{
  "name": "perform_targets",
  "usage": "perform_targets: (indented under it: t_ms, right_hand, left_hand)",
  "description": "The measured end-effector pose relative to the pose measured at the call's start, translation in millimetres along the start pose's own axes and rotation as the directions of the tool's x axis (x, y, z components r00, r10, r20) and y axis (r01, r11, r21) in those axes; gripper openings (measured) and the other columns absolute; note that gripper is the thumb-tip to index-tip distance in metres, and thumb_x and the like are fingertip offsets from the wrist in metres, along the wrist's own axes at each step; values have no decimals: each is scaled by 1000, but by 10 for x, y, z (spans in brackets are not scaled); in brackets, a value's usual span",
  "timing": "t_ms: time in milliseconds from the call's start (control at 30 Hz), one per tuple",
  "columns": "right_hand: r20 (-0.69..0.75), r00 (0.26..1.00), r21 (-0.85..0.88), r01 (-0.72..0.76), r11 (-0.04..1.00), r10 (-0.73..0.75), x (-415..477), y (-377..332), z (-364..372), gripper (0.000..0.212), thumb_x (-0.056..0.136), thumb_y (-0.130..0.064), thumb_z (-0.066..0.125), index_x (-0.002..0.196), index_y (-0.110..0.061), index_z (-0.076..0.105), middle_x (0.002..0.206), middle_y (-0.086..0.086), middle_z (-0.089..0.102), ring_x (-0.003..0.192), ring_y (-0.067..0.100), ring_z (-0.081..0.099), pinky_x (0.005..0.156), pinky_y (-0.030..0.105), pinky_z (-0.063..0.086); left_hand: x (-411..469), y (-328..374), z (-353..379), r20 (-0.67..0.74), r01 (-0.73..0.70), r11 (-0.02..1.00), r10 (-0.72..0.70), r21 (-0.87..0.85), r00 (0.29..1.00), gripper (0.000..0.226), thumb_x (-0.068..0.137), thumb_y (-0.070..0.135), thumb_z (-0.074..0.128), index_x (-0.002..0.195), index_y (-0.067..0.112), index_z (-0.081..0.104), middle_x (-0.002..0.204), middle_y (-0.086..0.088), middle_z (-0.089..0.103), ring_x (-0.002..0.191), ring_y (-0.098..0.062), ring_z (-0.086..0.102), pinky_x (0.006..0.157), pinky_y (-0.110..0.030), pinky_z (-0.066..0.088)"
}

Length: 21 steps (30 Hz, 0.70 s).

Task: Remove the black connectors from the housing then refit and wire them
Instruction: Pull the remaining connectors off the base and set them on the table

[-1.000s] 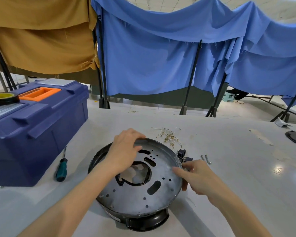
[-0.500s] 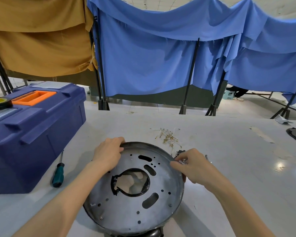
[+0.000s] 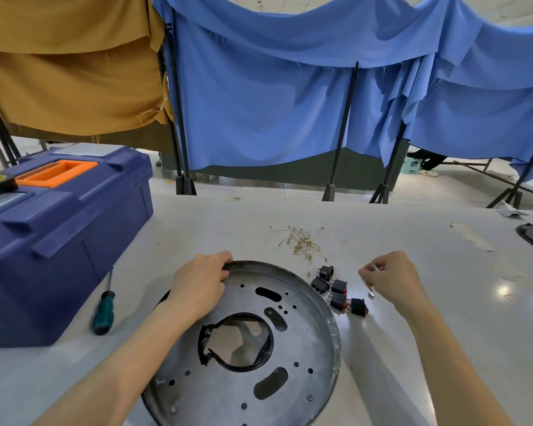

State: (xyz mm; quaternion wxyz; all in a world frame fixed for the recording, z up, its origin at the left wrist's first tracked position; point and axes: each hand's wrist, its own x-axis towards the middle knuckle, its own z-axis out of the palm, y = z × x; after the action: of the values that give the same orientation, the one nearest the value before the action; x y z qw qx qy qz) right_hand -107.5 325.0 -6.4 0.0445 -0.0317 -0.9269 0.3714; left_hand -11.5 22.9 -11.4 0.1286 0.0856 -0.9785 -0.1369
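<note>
Okay, I'm gripping the housing's (image 3: 305, 333) far-left rim, left hand (image 3: 197, 287) fingers curled over it. My right hand (image 3: 394, 279) fingers are pinching a small silver piece (image 3: 375, 267). The black connectors (image 3: 336, 292) are lying on the bench (image 3: 443, 333) beside the housing's right rim. I'm advising pinning the housing flat while lifting.

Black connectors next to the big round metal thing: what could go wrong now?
The black connectors lie loose right beside the metal housing; if the left hand shifts it, the rim could knock them away. The right hand pinches a small metal part, easy to drop and lose. The thin wires look tangled.
</note>
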Motion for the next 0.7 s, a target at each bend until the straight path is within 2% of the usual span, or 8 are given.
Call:
perform_targets:
  t_ms: [67,100,167,233,300,367,567,700]
  right_hand:
    - [-51,997,-56,-62,997,59,38,82,-33,8,78,-9,65,80,-7,73,77,6,70,65,23,60,63,31,44]
    - [-73,993,-82,-95,992,89,45,113,-46,13,80,-13,68,93,-11,73,92,7,70,80,27,63,68,32,44]
    - [-84,990,-135,-127,983,117,55,182,-46,37,85,-26,70,119,-14,64,120,8,64,109,31,59,80,36,44]
    - [-65,990,-167,-132,977,123,62,247,-8,58,86,-42,68,133,-12,50,130,10,59,121,31,52,88,41,43]
    - [-47,988,-182,-156,971,150,72,283,47,70,85,-55,63,133,-9,43,130,13,56,119,33,52,85,41,42]
    - [-42,988,-219,-156,963,150,80,279,92,70,86,-58,60,132,-9,42,130,14,55,116,33,53,82,40,42]
    - [-18,999,-335,-53,941,50,93,197,262,27,95,-25,48,118,-11,53,123,12,56,107,33,55,78,34,40]
    - [-26,1000,-342,-15,940,7,48,184,325,19,96,-17,43,110,-7,52,112,13,59,95,32,54,73,35,40]
  left_hand:
    - [-6,5,4,-10,-3,1000,3,6,1000,23,94,11,49,113,22,56,90,-2,64,84,-26,58,65,-33,45]
    - [-8,5,10,-16,-3,1000,3,7,1000,25,93,9,49,113,21,56,86,0,61,82,-25,57,63,-32,44]
    - [-10,6,23,-31,-3,1000,3,0,1000,28,92,5,48,113,20,56,81,3,56,78,-22,54,62,-31,42]
    - [-10,6,30,-40,1,1000,-2,-12,999,30,90,2,48,113,20,57,84,3,59,76,-20,52,61,-30,42]
    - [-6,3,35,-47,6,1000,-7,-18,999,32,90,2,48,114,21,56,90,2,65,75,-19,51,61,-29,41]
    - [-5,0,40,-52,6,1000,-7,-22,999,32,90,3,48,114,21,57,89,2,64,74,-18,48,60,-29,39]
    - [-4,-10,53,-68,5,1000,-5,-10,998,31,90,4,48,114,22,56,91,3,65,73,-17,46,57,-28,34]
    - [0,-15,69,-71,3,1000,-3,2,997,33,89,3,48,116,22,56,97,2,68,78,-19,54,58,-28,34]
